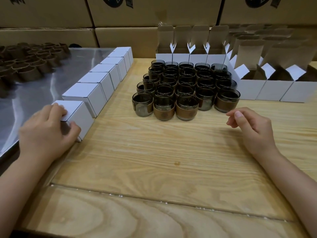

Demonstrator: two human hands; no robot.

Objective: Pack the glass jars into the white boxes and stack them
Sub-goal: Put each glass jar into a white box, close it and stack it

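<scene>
**Q:** Where do the jars stand?

**A:** Upright in a tight block at the middle of the wooden worktop, mouths up, touching one another. They are of dark glass, and most carry a brown band round the lower half. None is in a hand.

**Q:** And the white boxes?

**A:** There are three groups. A row of closed ones runs from the near left toward the far centre, along the edge where a steel sheet meets the wood. Open boxes with lids raised stand just behind the jars. More open ones stand to the right of the block.

**Q:** What does the left hand do?

**A:** It grips the nearest closed box, at the near end of the row. Its fingers curl over the top near corner and the thumb presses the side facing the camera. This box touches its neighbour in the row.

**Q:** And the right hand?

**A:** It holds nothing. Its fingers are loosely curled, palm down, near the front right jar but apart from it. Whether it rests on the wood or hangs above it cannot be told.

**Q:** What else appears?

**A:** Brown sleeves lie heaped on the far left of the steel sheet. Brown cartons are stacked along the back.
</scene>
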